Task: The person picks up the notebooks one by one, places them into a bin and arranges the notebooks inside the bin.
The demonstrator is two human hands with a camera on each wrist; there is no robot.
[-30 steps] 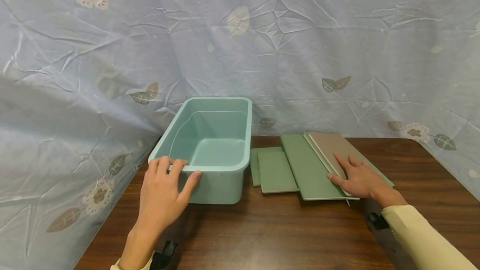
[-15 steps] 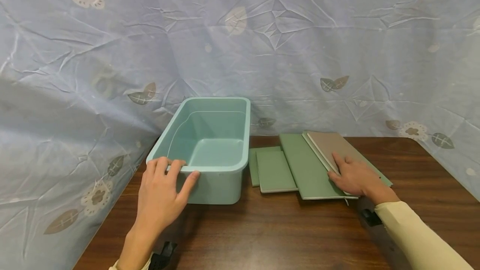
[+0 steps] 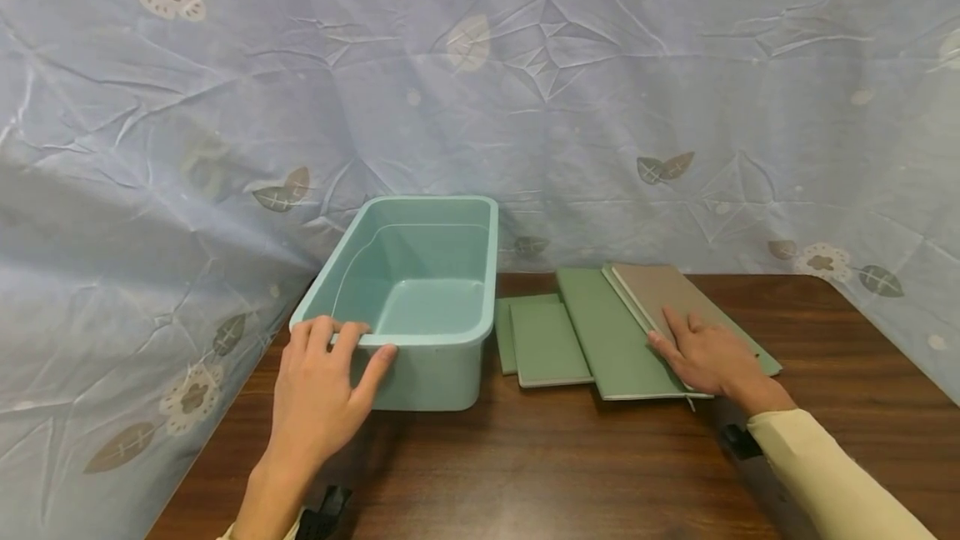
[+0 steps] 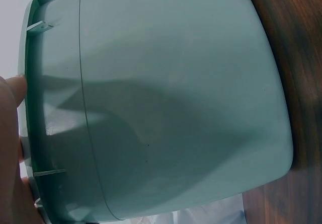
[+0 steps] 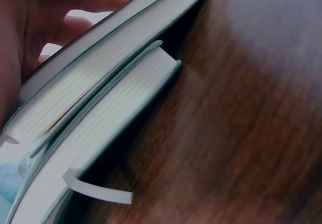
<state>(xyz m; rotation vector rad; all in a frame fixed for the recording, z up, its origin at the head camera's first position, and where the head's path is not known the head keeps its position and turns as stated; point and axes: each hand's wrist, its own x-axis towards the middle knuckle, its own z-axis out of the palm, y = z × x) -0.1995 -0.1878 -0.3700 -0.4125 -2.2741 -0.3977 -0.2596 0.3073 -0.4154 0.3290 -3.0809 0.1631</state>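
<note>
My left hand (image 3: 311,402) grips the near rim of a pale teal plastic bin (image 3: 431,377), fingers hooked over the edge and thumb against the outer wall. In the left wrist view, the bin's ribbed rim and smooth wall (image 4: 176,108) fill most of the picture. My right hand (image 3: 712,357) rests on a taupe notebook (image 3: 651,286), its index finger extended across the cover and its thumb by the left edge. Under that notebook lies a large green notebook (image 3: 611,344). The right wrist view shows the stacked page edges (image 5: 126,93) and a pale ribbon bookmark (image 5: 100,191).
Two smaller green notebooks, the upper one (image 3: 547,344) overlapping the lower one (image 3: 506,348), lie between the bin and the larger stack. All stand on a dark wooden table (image 3: 525,473). A flowered bluish-grey cloth (image 3: 555,132) hangs behind and along the left side.
My right hand's fingers drew closer together on the taupe notebook, and then the index finger stretched out again. The left hand keeps its grip on the bin, and the notebooks stay in place.
</note>
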